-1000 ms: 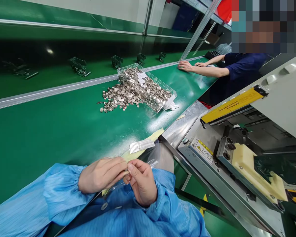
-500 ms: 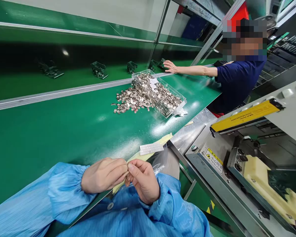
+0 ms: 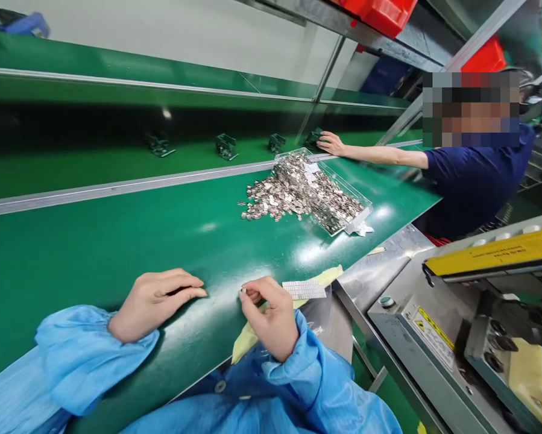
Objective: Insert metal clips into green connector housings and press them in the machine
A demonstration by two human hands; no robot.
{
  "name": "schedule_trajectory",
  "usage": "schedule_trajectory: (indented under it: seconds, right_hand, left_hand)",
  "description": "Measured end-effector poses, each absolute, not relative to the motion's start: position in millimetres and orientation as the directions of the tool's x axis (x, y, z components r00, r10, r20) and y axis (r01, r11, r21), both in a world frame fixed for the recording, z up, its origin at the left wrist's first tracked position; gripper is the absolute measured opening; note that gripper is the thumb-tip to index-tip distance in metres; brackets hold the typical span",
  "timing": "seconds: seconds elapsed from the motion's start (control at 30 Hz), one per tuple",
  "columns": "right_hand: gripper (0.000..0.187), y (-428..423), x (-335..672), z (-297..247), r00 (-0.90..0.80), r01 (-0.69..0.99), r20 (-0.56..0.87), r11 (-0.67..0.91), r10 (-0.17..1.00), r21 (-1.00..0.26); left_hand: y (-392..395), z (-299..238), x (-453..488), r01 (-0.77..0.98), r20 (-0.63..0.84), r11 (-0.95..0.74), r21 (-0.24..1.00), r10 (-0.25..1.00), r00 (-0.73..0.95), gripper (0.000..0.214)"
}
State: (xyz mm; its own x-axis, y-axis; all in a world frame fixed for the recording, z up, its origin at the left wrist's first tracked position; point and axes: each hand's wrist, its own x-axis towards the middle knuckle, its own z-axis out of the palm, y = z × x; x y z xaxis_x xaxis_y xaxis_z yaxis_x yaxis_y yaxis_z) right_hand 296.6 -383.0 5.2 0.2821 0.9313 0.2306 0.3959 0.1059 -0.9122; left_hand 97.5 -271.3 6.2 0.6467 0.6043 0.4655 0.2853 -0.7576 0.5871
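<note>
While my right hand pinches a small metal piece nearer me than the clear tray, my left hand sits loosely open, front-left of the tray. Silvery grid on yellow sheet, tray's near side; loose metal pieces heaped against tray's left.

A shiny green table is spread from nine o'clock across the middle, and white patches of light are bounced off its top. It is edged at the back by a long silver rail. Behind that, a dark green strip is seen toward ten. A white wall is shown at eleven. Red bins are seen at one and two, and a slanted metal post is placed at two. Green floor is glimpsed near five.
</note>
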Motion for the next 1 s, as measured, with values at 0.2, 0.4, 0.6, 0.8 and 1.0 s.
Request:
schedule_trajectory:
  seconds: [0.2, 0.4, 0.6, 0.8, 1.0]
  right_hand:
    - [0.014, -345.3, 275.7, -12.2, 0.076, 0.566, 0.284, 0.193, 0.956, -0.801]
    - [0.012, -300.5, 239.8, -12.2, -0.191, 0.635, 0.330, 0.372, 0.925, -0.677]
    - [0.018, -277.9, 228.6, -15.9, -0.188, 0.545, 0.249, 0.312, 0.950, -0.778]
    - [0.016, -288.1, 235.7, -1.2, -0.067, 0.345, 0.312, 0.315, 0.948, -0.884]
    - [0.012, -289.1, 214.2, 18.2, -0.143, 0.189, 0.304, 0.327, 0.942, -0.926]
  left_hand:
    - [-268.1, -2.0, 45.2, 0.469, 0.276, -0.492, 0.734, 0.846, 0.456, 0.023]
    - [-274.2, 1.6, 31.7, 0.313, 0.129, -0.208, 0.927, 0.959, 0.254, 0.036]
    - [-272.7, 3.4, 34.0, 0.132, 0.056, -0.081, 0.988, 0.981, 0.187, 0.036]
    - [-279.5, 7.1, 43.3, -0.061, 0.000, 0.013, 0.998, 0.975, 0.221, 0.031]
    - [-284.2, 10.7, 53.3, -0.100, -0.008, 0.028, 0.995, 0.981, 0.194, 0.025]
